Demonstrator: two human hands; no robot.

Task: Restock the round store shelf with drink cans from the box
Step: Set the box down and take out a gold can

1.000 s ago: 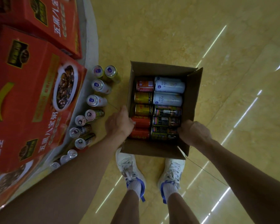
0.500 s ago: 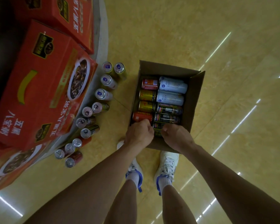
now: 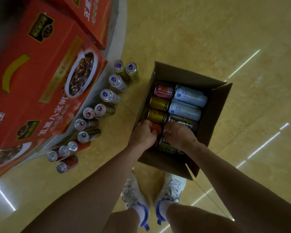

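Note:
An open cardboard box (image 3: 216, 115) stands on the floor with drink cans lying in it: white cans (image 3: 190, 97), gold cans (image 3: 159, 103), a red one at the far end, dark ones at the near end. My left hand (image 3: 142, 136) reaches into the near left part, fingers curled over a red can (image 3: 155, 128). My right hand (image 3: 179, 136) is beside it, fingers closed on a dark can (image 3: 186, 123). The two hands almost touch. The round shelf's grey base (image 3: 117, 34) curves along the left.
Several cans (image 3: 106, 95) stand upright on the floor in a curved row along the shelf base. Large red cartons (image 3: 45, 84) sit on the shelf. My white shoes (image 3: 134, 197) are just below the box. Yellow tiled floor spreads to the right.
Both hands have moved from the box's near edges into the box and now close over cans at its near end. The view has shifted slightly.

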